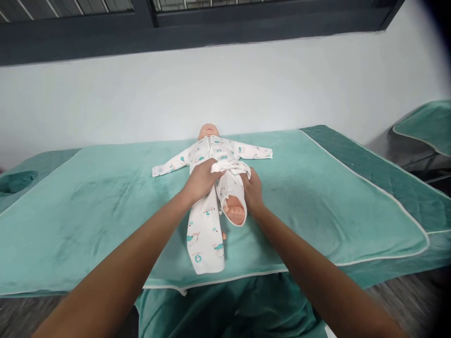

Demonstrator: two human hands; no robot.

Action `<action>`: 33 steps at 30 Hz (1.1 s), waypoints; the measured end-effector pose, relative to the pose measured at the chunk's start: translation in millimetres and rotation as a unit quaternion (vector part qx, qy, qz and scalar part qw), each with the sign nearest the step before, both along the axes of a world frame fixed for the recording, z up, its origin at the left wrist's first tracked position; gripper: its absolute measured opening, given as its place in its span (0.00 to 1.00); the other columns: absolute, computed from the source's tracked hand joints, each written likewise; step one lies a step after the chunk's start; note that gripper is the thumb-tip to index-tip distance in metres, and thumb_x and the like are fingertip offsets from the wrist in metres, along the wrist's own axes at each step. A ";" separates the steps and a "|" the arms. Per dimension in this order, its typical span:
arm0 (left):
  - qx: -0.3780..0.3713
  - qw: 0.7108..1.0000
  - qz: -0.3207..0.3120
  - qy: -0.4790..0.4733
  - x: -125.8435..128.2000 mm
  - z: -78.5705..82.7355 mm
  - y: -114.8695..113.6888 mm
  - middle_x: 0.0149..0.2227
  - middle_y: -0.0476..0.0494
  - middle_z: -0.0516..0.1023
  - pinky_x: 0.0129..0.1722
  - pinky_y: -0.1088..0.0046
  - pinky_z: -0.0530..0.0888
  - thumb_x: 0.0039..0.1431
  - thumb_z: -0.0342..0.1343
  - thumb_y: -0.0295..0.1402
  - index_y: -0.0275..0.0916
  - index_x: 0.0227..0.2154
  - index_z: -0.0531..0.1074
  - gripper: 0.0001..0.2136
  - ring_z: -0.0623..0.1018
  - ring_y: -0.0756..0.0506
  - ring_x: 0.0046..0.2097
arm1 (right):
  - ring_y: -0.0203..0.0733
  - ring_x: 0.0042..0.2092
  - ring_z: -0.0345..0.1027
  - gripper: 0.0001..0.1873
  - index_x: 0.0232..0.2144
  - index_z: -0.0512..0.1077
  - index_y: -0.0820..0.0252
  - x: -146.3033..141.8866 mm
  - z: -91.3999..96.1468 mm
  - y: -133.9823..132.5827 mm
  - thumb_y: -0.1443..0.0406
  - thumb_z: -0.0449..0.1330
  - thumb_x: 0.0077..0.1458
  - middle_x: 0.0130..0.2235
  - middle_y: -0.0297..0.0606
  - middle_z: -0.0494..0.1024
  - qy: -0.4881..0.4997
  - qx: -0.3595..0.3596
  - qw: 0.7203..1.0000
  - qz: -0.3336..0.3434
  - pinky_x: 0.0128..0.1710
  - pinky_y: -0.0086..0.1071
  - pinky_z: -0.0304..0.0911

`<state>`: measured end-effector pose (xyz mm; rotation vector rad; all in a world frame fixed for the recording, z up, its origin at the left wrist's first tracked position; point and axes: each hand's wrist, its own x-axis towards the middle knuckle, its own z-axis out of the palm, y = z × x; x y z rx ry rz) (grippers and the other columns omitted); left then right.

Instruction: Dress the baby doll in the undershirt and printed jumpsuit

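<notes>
A baby doll [209,130] lies on its back in a white printed romper [207,239], head toward the wall and arms spread. My left hand [201,180] is closed on bunched fabric at the romper's raised leg, its thumb reaching across the cloth. My right hand [252,188] grips the same leg from its right side, fingers partly hidden in the folds. The doll's foot [235,211] shows in that leg's opening, toes toward me. The other trouser leg lies flat toward the near edge, with a bit of the other foot peeking out beside it.
A light green blanket [116,202] with pale piping lies under the doll on a darker green bed cover [398,178]. Behind stands a white wall [176,94] below a dark window frame [246,28]. A green cushioned piece [428,124] is at the far right.
</notes>
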<state>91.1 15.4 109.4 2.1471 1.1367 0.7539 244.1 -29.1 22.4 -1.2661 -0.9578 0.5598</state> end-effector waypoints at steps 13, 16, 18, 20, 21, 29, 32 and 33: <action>-0.317 0.901 -0.039 -0.295 -41.6 -13.2 -13.4 0.33 0.50 0.74 0.36 0.73 0.67 0.50 0.66 0.40 0.39 0.34 0.72 0.14 0.73 0.48 0.34 | 0.40 0.36 0.60 0.11 0.28 0.61 0.55 15.8 -15.3 18.6 0.57 0.51 0.59 0.31 0.31 0.67 -0.075 -0.038 0.995 0.049 0.38 0.33 0.57; -0.332 0.887 -0.048 -0.316 -47.5 -18.5 -12.9 0.31 0.50 0.74 0.34 0.75 0.67 0.51 0.66 0.40 0.38 0.34 0.73 0.13 0.73 0.50 0.32 | 0.43 0.41 0.64 0.08 0.36 0.67 0.56 14.2 -5.0 6.3 0.59 0.55 0.55 0.37 0.35 0.72 -0.092 -0.020 0.994 0.059 0.42 0.34 0.60; -0.331 0.882 -0.048 -0.332 -47.9 -22.2 -13.6 0.30 0.51 0.74 0.33 0.76 0.67 0.51 0.66 0.40 0.38 0.33 0.74 0.13 0.72 0.51 0.31 | 0.45 0.48 0.64 0.13 0.42 0.69 0.56 11.7 11.3 -5.6 0.60 0.59 0.54 0.45 0.39 0.72 -0.147 0.030 0.984 0.092 0.49 0.36 0.60; -0.314 0.878 -0.042 -0.359 -43.7 -24.7 -15.9 0.30 0.52 0.74 0.32 0.77 0.67 0.51 0.67 0.39 0.39 0.33 0.73 0.12 0.71 0.52 0.30 | 0.46 0.53 0.63 0.17 0.46 0.69 0.55 7.2 34.2 -15.4 0.59 0.61 0.54 0.49 0.40 0.72 -0.208 0.050 0.962 0.168 0.53 0.38 0.58; -0.300 0.877 -0.037 -0.374 -40.1 -25.2 -17.4 0.29 0.52 0.73 0.31 0.77 0.67 0.51 0.66 0.39 0.39 0.32 0.72 0.11 0.71 0.53 0.29 | 0.46 0.52 0.64 0.18 0.46 0.70 0.54 4.3 46.7 -18.1 0.57 0.62 0.54 0.49 0.39 0.72 -0.224 0.033 0.949 0.219 0.52 0.38 0.58; -0.258 0.876 -0.005 -0.407 -23.9 -22.9 -21.3 0.28 0.52 0.70 0.31 0.76 0.67 0.53 0.64 0.44 0.39 0.32 0.71 0.14 0.70 0.52 0.29 | 0.35 0.29 0.60 0.12 0.26 0.70 0.60 3.7 97.6 4.5 0.57 0.66 0.48 0.26 0.29 0.68 -0.131 -0.161 0.888 0.409 0.30 0.29 0.54; -0.276 0.901 -0.042 -0.333 -33.6 -22.1 -23.1 0.30 0.50 0.73 0.31 0.76 0.66 0.54 0.63 0.47 0.38 0.33 0.73 0.16 0.71 0.50 0.31 | 0.35 0.30 0.61 0.07 0.25 0.71 0.60 13.2 93.8 8.5 0.63 0.64 0.47 0.27 0.31 0.70 -0.022 -0.137 0.906 0.400 0.31 0.28 0.55; -0.280 0.909 -0.066 -0.300 -37.0 -21.2 -24.2 0.31 0.49 0.74 0.32 0.75 0.66 0.53 0.63 0.47 0.38 0.34 0.74 0.16 0.71 0.49 0.32 | 0.35 0.30 0.61 0.06 0.25 0.71 0.61 15.1 91.3 8.6 0.64 0.63 0.46 0.26 0.31 0.70 0.010 -0.128 0.907 0.402 0.31 0.28 0.56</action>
